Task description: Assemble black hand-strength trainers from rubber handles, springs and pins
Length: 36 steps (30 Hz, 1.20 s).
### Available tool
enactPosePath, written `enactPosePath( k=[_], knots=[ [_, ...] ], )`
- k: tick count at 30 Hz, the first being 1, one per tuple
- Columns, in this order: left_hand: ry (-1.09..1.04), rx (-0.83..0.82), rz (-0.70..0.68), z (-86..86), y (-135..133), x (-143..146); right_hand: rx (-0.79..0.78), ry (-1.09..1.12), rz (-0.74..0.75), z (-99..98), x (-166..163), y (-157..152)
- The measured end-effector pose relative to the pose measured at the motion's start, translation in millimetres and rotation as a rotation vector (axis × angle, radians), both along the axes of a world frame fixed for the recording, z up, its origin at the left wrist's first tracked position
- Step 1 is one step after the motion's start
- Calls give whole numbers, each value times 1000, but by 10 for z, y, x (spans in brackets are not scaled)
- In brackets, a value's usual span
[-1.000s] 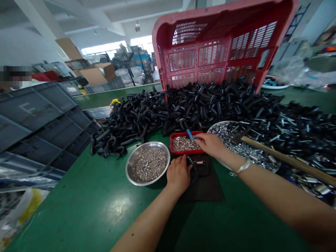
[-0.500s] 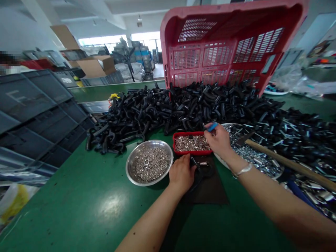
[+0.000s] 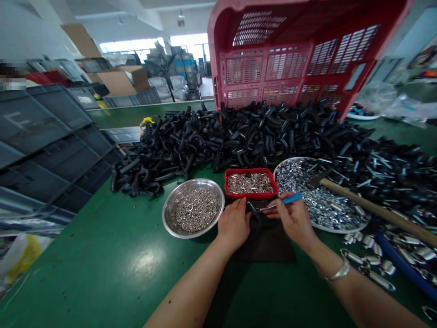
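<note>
My left hand [image 3: 235,224] is closed around a black plastic handle part [image 3: 254,212], which rests on a dark mat [image 3: 269,248]. In my right hand [image 3: 295,222] is a screwdriver with a blue handle [image 3: 291,198]; its thin shaft points left at the black part. Just beyond stands a red tray [image 3: 226,182] of small metal pins. To the left of my left hand is a steel bowl [image 3: 167,223] full of tiny metal pieces, with a ring lying on top. The spring seen earlier on the part is hard to make out now.
A white plate [image 3: 327,229] heaped with metal parts sits at the right, a wooden-handled hammer [image 3: 362,205] lying across it. Piles of black parts [image 3: 191,141] spread behind, below a tipped red crate [image 3: 259,86]. Grey bins [image 3: 44,132] stack at the left.
My right hand has come down and back from the edge of the red tray, bringing the screwdriver to the black part. My left hand stays almost in place.
</note>
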<state>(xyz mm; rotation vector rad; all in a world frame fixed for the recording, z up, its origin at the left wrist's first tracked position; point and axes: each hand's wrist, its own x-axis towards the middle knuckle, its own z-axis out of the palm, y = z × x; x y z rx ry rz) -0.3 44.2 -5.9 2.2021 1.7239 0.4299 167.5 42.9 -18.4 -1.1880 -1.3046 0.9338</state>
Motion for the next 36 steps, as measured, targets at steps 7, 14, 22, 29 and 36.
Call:
enactPosePath(
  k=[7, 14, 22, 29, 36],
  knots=[
    [4, -6, 8, 9, -5, -1, -2, 7, -4, 30, -79, -42],
    [-4, -19, 9, 28, -9, -1, 39, -96, -78, 0, -74, -79],
    [-16, -8, 11, 15, -6, -4, 36, 19, -51, -6, -85, -110],
    [-25, -6, 13, -6, -7, -4, 41, -55, -100, -15, -96, -128],
    [-23, -7, 6, -3, -3, -9, 43, 6, -99, 6, -114, -142]
  ],
)
